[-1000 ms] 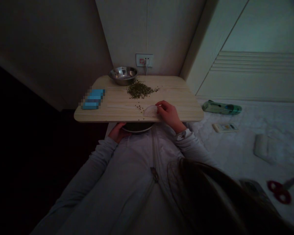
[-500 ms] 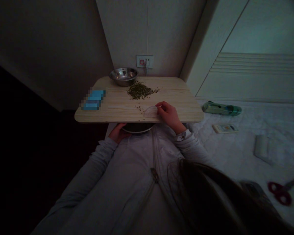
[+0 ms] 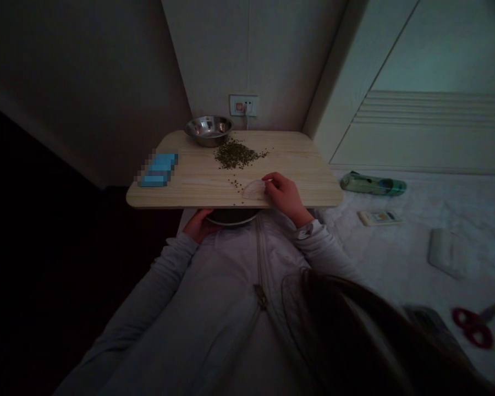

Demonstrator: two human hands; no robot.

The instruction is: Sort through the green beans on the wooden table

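My right hand pinches a thin, clear half-round scraper low over the front of the wooden table. A few loose green beans, which look like mung beans, lie just left of the scraper. Farther back is a spread-out pile of the same beans. Below the table's front edge, my left hand grips the left side of a metal bowl. Most of that bowl and some of the left fingers are hidden by the tabletop.
A second steel bowl stands at the back left, behind the beans. A blue-screened phone, partly blurred out, lies at the left. On the white bed are a green pack, a pale box and red-handled scissors.
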